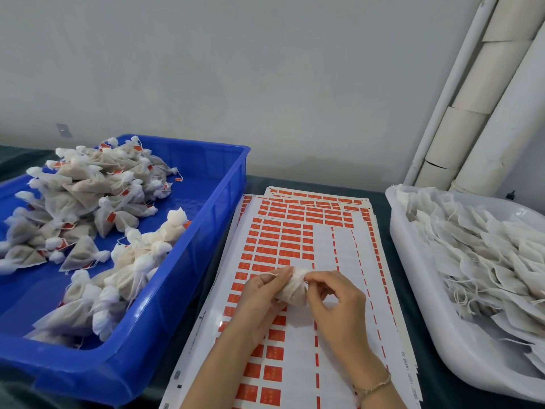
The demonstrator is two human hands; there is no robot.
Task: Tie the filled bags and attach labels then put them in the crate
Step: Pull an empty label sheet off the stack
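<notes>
- The left hand (pixel 265 290) and the right hand (pixel 339 305) meet over the middle of the table (pixel 401 290), with one small filled bag (pixel 292 295) held between them.
- The left grip is closed on the bag: thumb and fingers pinch its gathered white neck at the top, and a thin string (pixel 274 273) shows by the fingertips.
- The right grip is also closed on the bag, with curled fingers pinching the neck from the other side.
- The bag is raised just above the label sheets (pixel 295 231), well apart from both containers; whether it is knotted I cannot tell.
- The label sheets lie in a fanned stack under the hands, printed with rows of orange-red labels; the right-hand columns of the top sheet are bare white.
- A blue crate (pixel 188 261) stands just left of the sheets and holds heaps of tied bags (pixel 88 190), many with a small orange label showing.
- A white tray (pixel 413 261) stands to the right of the sheets, piled with flat pale bags (pixel 486 261) with loose strings.
- A thin bracelet (pixel 374 385) circles the right wrist.
- White pipes (pixel 486 98) lean up the wall behind the tray.
</notes>
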